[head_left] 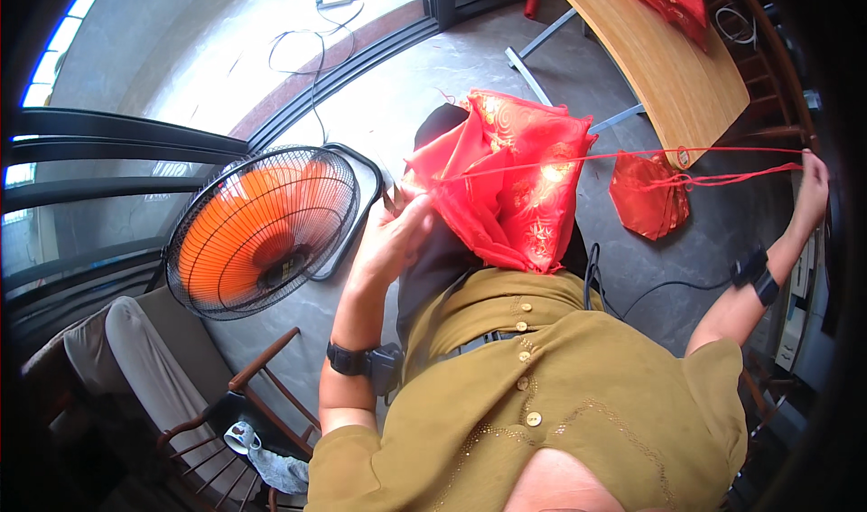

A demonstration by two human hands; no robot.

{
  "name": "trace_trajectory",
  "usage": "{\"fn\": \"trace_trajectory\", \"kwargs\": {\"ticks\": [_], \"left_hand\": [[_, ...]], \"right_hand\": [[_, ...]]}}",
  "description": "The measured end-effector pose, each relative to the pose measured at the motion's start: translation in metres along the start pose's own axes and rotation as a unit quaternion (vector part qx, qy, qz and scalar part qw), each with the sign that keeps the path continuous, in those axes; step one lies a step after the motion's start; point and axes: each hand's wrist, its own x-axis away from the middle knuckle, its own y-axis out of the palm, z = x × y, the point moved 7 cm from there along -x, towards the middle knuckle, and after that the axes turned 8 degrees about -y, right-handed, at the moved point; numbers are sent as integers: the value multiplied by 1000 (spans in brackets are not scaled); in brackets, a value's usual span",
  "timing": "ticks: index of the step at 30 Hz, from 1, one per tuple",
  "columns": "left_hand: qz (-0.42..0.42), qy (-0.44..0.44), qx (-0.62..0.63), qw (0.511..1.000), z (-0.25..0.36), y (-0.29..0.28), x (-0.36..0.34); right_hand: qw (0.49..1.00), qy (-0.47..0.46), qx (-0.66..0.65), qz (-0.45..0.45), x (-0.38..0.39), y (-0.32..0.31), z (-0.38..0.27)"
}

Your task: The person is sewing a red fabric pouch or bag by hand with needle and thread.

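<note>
One left hand [397, 228] looks to be pinching the red cloth [533, 187] on the person's lap [444, 255], red cord [623, 154] runs taut to the right hand [815, 189] gripping it, so it's probably cord-pulling time and next wants a steady, snag-free tug.

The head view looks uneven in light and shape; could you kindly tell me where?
Head view: the pale floor beyond the door track is washed out; bright highlights mark the red fabric; the long edge of the wooden table looks bowed; the picture's corners fall to black.
</note>
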Motion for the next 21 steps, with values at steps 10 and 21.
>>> {"fn": "trace_trajectory", "kwargs": {"ticks": [10,21], "left_hand": [[20,-23,-8,1000,-1,-2,1],[30,-10,93,995,10,-3,-5]], "right_hand": [[829,-165,-297,-444,192,160,-346],[605,-242,-431,-625,256,220,-439]]}}
